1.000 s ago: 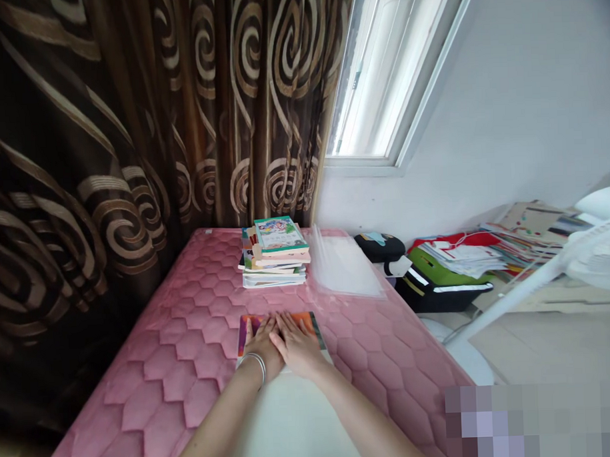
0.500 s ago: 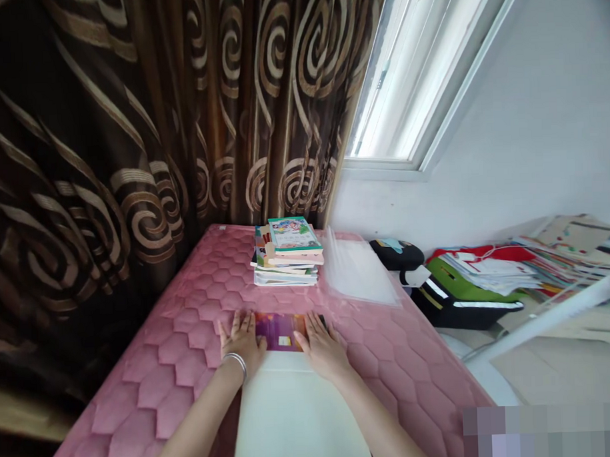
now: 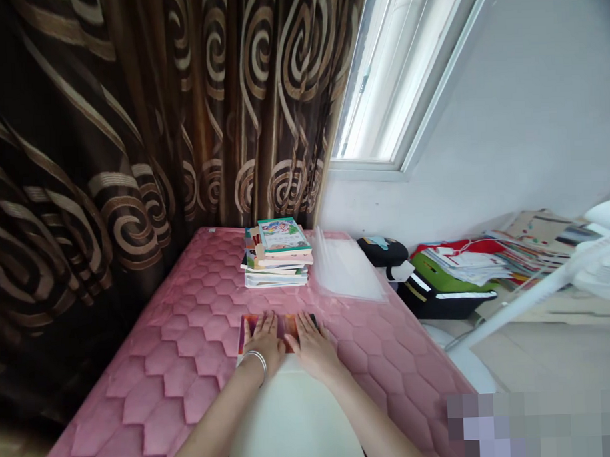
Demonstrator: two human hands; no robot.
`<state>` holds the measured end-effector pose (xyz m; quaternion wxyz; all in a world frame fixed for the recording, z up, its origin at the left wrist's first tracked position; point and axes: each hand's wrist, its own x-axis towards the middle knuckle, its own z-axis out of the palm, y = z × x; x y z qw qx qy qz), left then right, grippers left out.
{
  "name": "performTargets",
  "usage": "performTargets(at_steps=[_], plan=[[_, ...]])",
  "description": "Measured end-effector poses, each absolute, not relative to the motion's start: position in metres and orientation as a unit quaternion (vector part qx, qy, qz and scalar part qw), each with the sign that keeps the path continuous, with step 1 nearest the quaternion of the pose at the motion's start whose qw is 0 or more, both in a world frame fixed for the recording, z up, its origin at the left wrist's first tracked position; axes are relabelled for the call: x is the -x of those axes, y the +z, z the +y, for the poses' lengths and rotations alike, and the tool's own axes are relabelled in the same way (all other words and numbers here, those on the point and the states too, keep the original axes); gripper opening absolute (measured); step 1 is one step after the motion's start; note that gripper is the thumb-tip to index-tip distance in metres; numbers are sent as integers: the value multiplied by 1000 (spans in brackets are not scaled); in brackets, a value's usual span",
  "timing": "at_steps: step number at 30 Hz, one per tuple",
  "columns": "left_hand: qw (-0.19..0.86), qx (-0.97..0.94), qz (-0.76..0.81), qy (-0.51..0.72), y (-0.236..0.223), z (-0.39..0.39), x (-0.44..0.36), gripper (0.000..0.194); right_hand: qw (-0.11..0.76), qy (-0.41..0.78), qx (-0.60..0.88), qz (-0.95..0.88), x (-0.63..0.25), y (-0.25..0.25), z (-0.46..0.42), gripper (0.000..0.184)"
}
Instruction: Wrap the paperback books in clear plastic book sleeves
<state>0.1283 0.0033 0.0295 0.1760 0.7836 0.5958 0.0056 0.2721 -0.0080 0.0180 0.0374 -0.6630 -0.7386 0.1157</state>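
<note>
A book with a purple and orange cover (image 3: 283, 324) lies flat on the pink quilted mattress (image 3: 190, 372). My left hand (image 3: 265, 340) rests palm down on its left part, fingers stretched forward, two silver bangles at the wrist. Flat on the right part lies my right hand (image 3: 312, 345), its fingers also extended and the thumb pointing inward. Between my forearms a smooth pale greenish-white surface (image 3: 294, 415) hides the book's near part; what it is I cannot make out.
Beyond the book stands a stack of books (image 3: 276, 256), beside clear plastic sheets (image 3: 349, 270). A brown patterned curtain (image 3: 221, 125) hangs behind. Off the mattress's right side are a green and black bag (image 3: 440, 287), piled papers (image 3: 474, 266) and a white fan (image 3: 542, 287).
My left hand has slid rightward from the book's left edge onto its cover, closer to my right hand. My right hand stays on the right part. The whole view has shifted slightly.
</note>
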Motion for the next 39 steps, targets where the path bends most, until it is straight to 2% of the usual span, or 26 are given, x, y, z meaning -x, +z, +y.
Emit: performTargets(at_steps=[3, 9, 16, 22, 28, 32, 35, 39], plan=[[172, -785, 595, 0, 29, 3, -126, 69, 42, 117, 672, -730, -257, 31, -8, 64], [145, -803, 577, -36, 31, 1, -126, 71, 91, 222, 594, -768, -232, 41, -7, 63], [172, -784, 596, -1, 30, 3, -124, 69, 54, 121, 663, -737, -270, 23, -10, 66], [171, -775, 609, 6, 29, 4, -122, 68, 47, 103, 681, -723, -285, 20, -11, 62], [124, -714, 689, -13, 39, 4, -81, 62, 38, 109, 683, -721, -283, 22, -12, 63], [53, -660, 749, -28, 54, 3, -72, 58, 36, 110, 685, -719, -282, 23, -12, 63], [37, -705, 708, 4, 57, 3, -91, 59, 37, 112, 686, -718, -282, 20, -12, 63], [111, -790, 602, 26, 44, 3, -118, 62, 44, 104, 680, -725, -285, 18, -10, 61]])
